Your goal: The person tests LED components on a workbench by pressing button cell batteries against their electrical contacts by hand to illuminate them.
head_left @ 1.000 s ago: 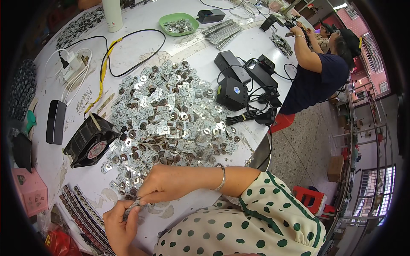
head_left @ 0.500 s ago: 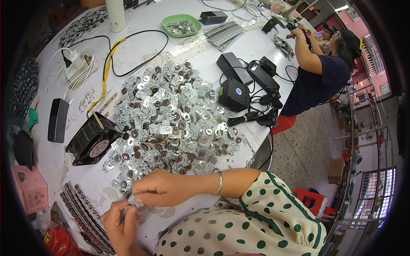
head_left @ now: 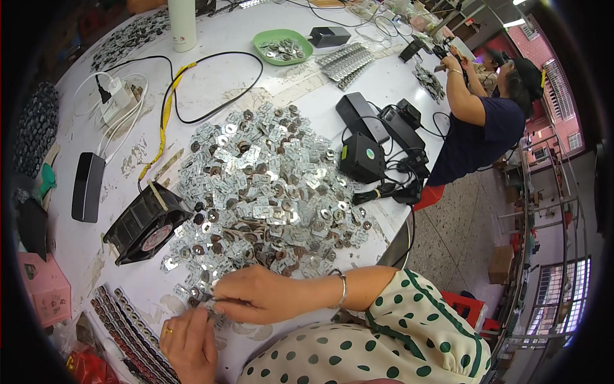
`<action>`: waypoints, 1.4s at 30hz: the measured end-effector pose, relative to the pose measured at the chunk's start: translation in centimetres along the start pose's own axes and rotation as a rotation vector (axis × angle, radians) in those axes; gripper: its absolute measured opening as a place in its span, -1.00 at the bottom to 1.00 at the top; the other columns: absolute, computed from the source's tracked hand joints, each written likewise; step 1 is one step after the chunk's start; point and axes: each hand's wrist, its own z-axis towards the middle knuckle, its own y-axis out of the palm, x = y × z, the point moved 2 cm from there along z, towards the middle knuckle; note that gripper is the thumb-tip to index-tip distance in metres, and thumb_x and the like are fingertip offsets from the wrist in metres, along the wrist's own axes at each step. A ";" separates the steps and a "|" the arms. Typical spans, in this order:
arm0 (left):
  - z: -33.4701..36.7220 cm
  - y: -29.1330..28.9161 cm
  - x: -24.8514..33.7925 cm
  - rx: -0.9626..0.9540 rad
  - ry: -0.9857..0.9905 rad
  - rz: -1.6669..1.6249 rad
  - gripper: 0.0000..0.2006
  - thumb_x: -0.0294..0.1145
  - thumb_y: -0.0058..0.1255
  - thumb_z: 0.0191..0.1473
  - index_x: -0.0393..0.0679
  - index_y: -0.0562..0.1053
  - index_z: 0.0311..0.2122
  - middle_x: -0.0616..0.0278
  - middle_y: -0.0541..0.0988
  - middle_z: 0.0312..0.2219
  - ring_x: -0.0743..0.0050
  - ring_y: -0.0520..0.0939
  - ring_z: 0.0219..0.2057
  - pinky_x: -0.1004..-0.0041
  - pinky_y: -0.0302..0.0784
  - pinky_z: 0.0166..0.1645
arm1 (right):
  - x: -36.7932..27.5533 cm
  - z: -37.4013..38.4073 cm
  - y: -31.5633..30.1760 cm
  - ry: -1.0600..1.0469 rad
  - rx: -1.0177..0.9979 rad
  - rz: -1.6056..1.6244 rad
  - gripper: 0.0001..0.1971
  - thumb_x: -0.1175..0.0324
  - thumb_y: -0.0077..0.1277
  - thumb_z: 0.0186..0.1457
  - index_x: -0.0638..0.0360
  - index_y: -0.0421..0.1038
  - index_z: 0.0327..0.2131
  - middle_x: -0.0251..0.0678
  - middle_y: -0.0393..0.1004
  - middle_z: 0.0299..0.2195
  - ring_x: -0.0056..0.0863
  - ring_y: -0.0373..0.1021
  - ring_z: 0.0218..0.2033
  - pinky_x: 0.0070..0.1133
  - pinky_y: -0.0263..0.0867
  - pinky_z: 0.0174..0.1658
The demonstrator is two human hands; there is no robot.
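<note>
At the near edge of a large pile of small metal parts [head_left: 262,205], silvery plates with brown round discs, my two hands work close together. My right hand [head_left: 259,294], with a bracelet at the wrist, reaches in from the right and pinches a small dark, flat metal part at its fingertips. Just below it, my left hand [head_left: 188,342], wearing a ring, has its fingers bent and closed. A bit of something silvery shows by its fingertips, too small to name.
Rows of joined metal parts [head_left: 134,329] lie at lower left. A black fan [head_left: 147,224] stands left of the pile, black power adapters [head_left: 364,157] to its right. Farther back are a green tray [head_left: 283,48] and a white bottle [head_left: 182,25]. Another person [head_left: 492,121] sits at right.
My fingertips, earlier touching around a small silvery part, have drawn slightly apart, and the left fingers have turned. The whole scene sits a little lower and farther right in view.
</note>
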 end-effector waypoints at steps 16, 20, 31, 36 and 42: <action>0.5 0.1 -1.4 -0.047 0.050 -0.015 -0.79 -0.50 0.09 0.04 -0.24 0.52 -0.17 -0.01 0.60 -0.34 0.02 0.58 -0.41 0.22 0.49 -0.30 | 0.6 0.0 0.2 -0.071 0.007 0.029 -0.87 0.48 0.03 0.08 0.36 0.38 -0.32 -0.16 0.35 -0.53 -0.17 0.33 -0.52 -0.38 0.30 -0.46; 0.3 0.0 -1.3 -0.064 0.044 -0.020 -0.80 -0.50 0.08 0.04 -0.24 0.52 -0.18 -0.02 0.59 -0.34 0.00 0.58 -0.39 0.21 0.50 -0.28 | 0.6 -0.1 0.2 -0.082 0.014 0.032 -0.87 0.49 0.03 0.08 0.36 0.38 -0.32 -0.16 0.35 -0.52 -0.17 0.34 -0.51 -0.38 0.31 -0.45; 0.5 0.0 -1.0 -0.057 0.035 -0.003 -0.81 -0.48 0.07 0.06 -0.25 0.51 -0.18 -0.04 0.59 -0.35 -0.01 0.59 -0.38 0.20 0.50 -0.27 | 0.5 0.0 0.3 -0.078 0.055 0.011 -0.88 0.48 0.04 0.10 0.36 0.36 -0.36 -0.18 0.35 -0.53 -0.21 0.33 -0.54 -0.40 0.29 -0.49; 0.4 0.3 -1.1 0.005 0.035 0.046 -0.82 -0.49 0.06 0.07 -0.26 0.51 -0.19 -0.02 0.59 -0.37 -0.01 0.58 -0.41 0.22 0.49 -0.30 | 0.6 -0.4 0.9 -0.073 0.053 -0.026 -0.88 0.48 0.03 0.09 0.36 0.35 -0.35 -0.18 0.34 -0.54 -0.21 0.34 -0.54 -0.40 0.28 -0.50; -0.4 0.3 -0.7 -0.049 0.030 0.094 -0.77 -0.45 0.06 0.09 -0.21 0.49 -0.11 0.03 0.60 -0.33 0.04 0.59 -0.40 0.24 0.50 -0.29 | -0.1 -0.3 0.9 0.017 0.075 0.053 -0.89 0.45 -0.02 0.10 0.28 0.30 -0.40 -0.14 0.32 -0.59 -0.09 0.34 -0.56 -0.33 0.27 -0.51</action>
